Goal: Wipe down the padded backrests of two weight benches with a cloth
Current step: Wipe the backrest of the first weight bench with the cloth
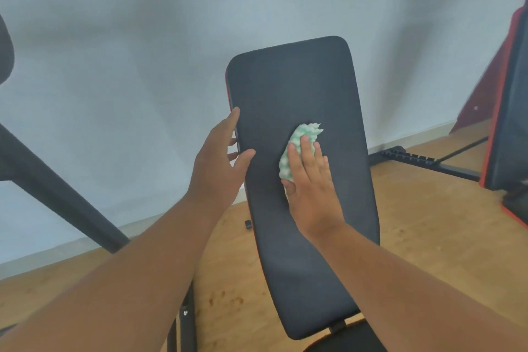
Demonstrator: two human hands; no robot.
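The green-and-white cloth (pixel 298 148) lies mid-frame on the black padded backrest (pixel 303 94), which slopes up toward the pale wall (pixel 143 37). The right hand (pixel 310 180) presses it flat, fingers straight. The left hand (pixel 218 157) holds the pad's left edge, thumb on top, fingers apparently wrapped behind. A second red-trimmed bench (pixel 508 111) stands at the right edge on the wooden floor (pixel 423 237).
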